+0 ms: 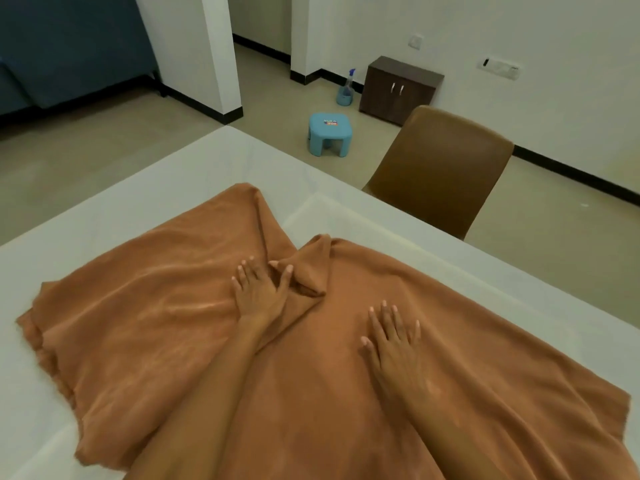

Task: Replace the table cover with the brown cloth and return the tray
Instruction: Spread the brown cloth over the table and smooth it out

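The brown cloth point(145, 306) lies spread and wrinkled over the white table point(194, 168), with a folded ridge near its middle. My left hand point(258, 291) rests flat on the cloth, fingers straight and spread, right beside that fold. My right hand point(393, 339) lies flat on the cloth nearer to me, fingers straight. The cloth leaves the table's far corner and left side bare. No tray is in view.
A brown chair point(440, 168) stands at the table's far right edge. On the floor beyond are a light blue stool point(329, 133), a spray bottle point(346, 88) and a small dark cabinet point(400, 88) against the wall. A white pillar point(194, 53) stands at the back left.
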The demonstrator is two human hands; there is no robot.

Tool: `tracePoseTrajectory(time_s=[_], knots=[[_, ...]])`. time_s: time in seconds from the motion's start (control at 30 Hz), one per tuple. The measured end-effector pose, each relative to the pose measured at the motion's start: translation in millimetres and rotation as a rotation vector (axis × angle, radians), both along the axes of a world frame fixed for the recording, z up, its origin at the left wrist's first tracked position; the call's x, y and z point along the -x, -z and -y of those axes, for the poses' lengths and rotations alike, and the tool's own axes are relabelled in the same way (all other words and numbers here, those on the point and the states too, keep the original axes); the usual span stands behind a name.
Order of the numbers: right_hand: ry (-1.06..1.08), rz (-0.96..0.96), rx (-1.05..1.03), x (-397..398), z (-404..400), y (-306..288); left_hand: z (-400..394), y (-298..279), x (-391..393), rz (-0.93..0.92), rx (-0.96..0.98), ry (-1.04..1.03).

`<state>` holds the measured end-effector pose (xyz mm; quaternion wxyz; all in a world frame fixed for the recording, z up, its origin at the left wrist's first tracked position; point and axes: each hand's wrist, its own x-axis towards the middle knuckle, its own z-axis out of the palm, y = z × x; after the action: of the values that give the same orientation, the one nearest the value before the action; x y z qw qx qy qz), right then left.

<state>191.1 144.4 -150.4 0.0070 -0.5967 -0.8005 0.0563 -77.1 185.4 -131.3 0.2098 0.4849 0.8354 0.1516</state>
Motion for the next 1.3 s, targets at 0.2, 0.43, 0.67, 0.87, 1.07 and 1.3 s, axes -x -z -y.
tracePoseTrajectory(time_s=[0.2, 0.43, 0.67, 0.87, 1.07, 1.3], knots=[[0.056, -0.098, -0.033, 0.0, -6.9, 21.4, -53.4, 14.8, 59.0, -0.023, 0.022, -0.063], [0.078, -0.125, -0.059, 2.2, -17.6, 22.1, -63.8, -5.3, 83.5, -0.028, -0.072, -0.166], [0.057, -0.123, -0.047, -0.1, -20.2, 19.0, 74.7, 28.1, -122.3, -0.158, -0.136, 0.3], [0.07, -0.084, -0.034, -10.9, -5.8, 15.9, 82.3, 35.5, -130.0, -0.186, -0.119, 0.282], [0.16, -0.092, 0.014, -84.2, 109.7, 14.8, 76.4, 33.4, -132.1, -0.209, -0.127, 0.276], [0.216, -0.099, 0.02, -105.5, 127.0, 6.1, 65.2, 34.8, -128.3, -0.194, -0.101, 0.348]])
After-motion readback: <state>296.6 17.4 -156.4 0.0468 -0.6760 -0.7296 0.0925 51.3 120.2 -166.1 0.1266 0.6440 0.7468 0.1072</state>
